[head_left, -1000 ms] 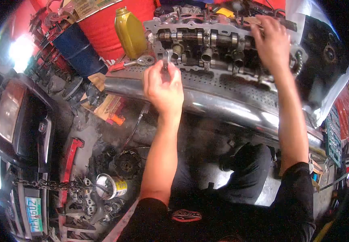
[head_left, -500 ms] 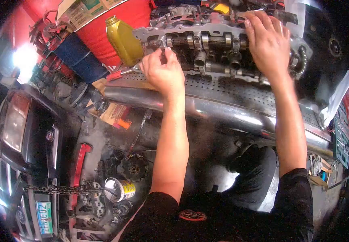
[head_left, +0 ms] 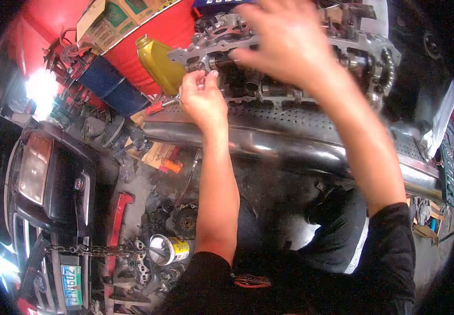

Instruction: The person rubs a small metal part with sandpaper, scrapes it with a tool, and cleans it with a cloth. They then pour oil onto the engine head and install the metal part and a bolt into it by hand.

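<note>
A metal engine cylinder head (head_left: pixel 361 46) with camshafts lies across the top of the view on a perforated metal bench (head_left: pixel 290 116). My left hand (head_left: pixel 204 102) is at its left end, thumb and fingers pinched close to the camshaft; whatever is between them is too small to make out. My right hand (head_left: pixel 289 44), blurred by motion, hovers over the left half of the cylinder head with thumb and fingers apart, hiding part of it. A red-handled tool (head_left: pixel 158 106) lies just left of my left hand. Beside it stands a yellow-green oil bottle (head_left: pixel 158 63).
Behind the bottle are a red drum (head_left: pixel 148 37) and a cardboard box (head_left: pixel 132 13). A blue drum (head_left: pixel 108 84) stands farther left. Below it are a dark vehicle front (head_left: pixel 59 184), a red metal bar (head_left: pixel 116 226), a white bucket (head_left: pixel 169 250) and engine parts on the floor.
My right hand has swung left from the right part of the cylinder head toward my left hand. My left hand stays pinched at the left end. The view has shifted slightly.
</note>
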{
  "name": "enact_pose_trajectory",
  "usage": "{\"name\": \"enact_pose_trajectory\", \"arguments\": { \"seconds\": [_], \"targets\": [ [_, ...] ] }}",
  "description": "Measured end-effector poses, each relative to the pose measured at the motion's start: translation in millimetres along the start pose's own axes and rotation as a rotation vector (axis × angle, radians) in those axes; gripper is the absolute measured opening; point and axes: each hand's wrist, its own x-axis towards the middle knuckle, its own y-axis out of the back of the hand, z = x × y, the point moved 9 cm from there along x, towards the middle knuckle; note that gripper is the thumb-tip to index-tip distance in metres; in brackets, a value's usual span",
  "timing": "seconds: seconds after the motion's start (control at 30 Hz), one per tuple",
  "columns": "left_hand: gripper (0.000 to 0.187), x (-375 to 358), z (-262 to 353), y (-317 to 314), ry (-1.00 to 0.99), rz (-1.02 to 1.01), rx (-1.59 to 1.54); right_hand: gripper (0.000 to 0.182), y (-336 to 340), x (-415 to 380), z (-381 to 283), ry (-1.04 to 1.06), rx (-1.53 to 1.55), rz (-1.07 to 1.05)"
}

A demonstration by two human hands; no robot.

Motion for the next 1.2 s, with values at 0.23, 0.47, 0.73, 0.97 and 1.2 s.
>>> {"name": "enact_pose_trajectory", "arguments": {
  "seconds": [0.23, 0.47, 0.73, 0.97, 1.2],
  "targets": [
    [0.015, -5.8, 3.3, -0.5, -0.155, -0.026, 0.052, 0.07, -93.5, 19.7, -37.9, -0.024, 0.16, -0.318],
    [0.013, -5.7, -0.6, 6.2, 0.069, -0.135, -0.145, 0.057, -95.3, 17.0, -36.4, -0.064, 0.224, -0.325],
    [0.014, 1.3, 12.4, -0.4, -0.255, -0.095, 0.296, 0.059, -96.3, 16.8, -36.8, -0.07, 0.194, -0.414],
    [0.018, 1.2, 8.0, 8.6, -0.035, -0.158, 0.247, 0.056, -96.5, 18.3, -37.6, -0.068, 0.187, -0.391],
    [0.016, -0.1, 21.9, 4.2, -0.238, -0.097, 0.323, 0.052, -100.5, 19.4, -35.7, -0.107, 0.227, -0.371]
  ]
}}
